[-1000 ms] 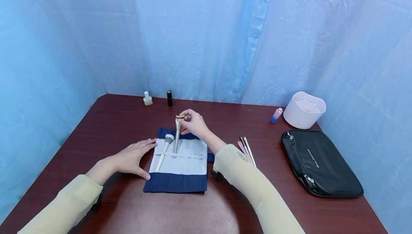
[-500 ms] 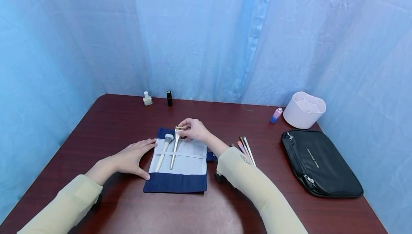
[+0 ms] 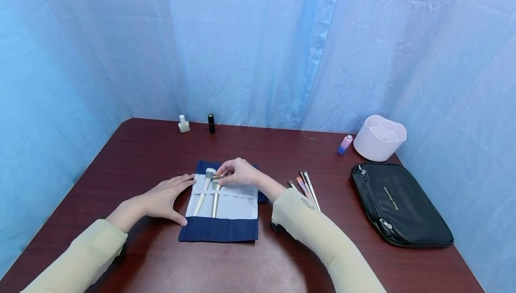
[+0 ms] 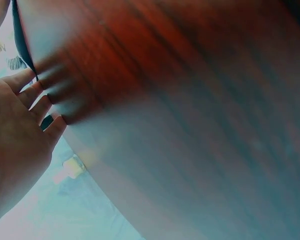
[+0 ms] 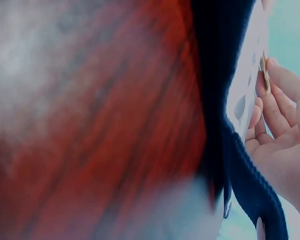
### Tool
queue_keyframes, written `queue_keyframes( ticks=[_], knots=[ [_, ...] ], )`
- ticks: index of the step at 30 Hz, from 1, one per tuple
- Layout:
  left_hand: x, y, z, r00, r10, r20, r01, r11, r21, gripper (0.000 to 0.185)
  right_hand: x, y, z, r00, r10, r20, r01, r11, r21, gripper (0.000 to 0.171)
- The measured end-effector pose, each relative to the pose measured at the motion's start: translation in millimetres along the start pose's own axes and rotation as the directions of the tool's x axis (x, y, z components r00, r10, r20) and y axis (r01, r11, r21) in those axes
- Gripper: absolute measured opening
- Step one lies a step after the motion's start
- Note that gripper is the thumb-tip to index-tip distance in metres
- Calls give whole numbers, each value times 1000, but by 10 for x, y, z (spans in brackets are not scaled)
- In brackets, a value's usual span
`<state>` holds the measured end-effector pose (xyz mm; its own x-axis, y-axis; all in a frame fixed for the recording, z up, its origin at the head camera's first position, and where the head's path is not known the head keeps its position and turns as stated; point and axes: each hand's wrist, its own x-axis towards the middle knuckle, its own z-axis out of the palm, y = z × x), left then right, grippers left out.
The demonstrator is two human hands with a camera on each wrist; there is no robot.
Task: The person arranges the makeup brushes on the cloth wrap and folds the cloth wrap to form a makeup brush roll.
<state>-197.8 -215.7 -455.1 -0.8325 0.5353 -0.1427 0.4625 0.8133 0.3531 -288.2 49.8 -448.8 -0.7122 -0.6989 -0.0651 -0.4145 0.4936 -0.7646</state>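
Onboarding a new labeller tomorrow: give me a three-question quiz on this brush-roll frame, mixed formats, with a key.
1. True or false: the right hand pinches the head of the second brush on the brush roll.
2. How many brushes sit under the roll's strap? A one, B two, C four.
3. Fill in: the left hand rests flat at the roll's ____ edge.

Key: 1 true. 2 B: the second brush and the white brush. 3 left.
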Motion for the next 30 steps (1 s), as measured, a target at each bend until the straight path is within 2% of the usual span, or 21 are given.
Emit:
queue_keyframes(
  ticks=[8,14,20,30],
  knots=[
    [13,11,-9,1000,6,-8,-7,1000,-7,113,-22,-15,-4,996,-34,79,40,997,-71,20],
    [-3,7,-8,1000,12,-7,-12,1000,-9,113,-114,-122,-186,992,-89,90,99,988,-118,27],
    [-4,-11,-11,999,27,-28,-27,1000,-3,112,-344,-243,-456,989,-142,31,145,966,-212,31],
    [-19,-39,11,998,39,-46,-39,999,-5,113,-910,-223,-729,976,-170,-136,111,926,-360,29]
  ],
)
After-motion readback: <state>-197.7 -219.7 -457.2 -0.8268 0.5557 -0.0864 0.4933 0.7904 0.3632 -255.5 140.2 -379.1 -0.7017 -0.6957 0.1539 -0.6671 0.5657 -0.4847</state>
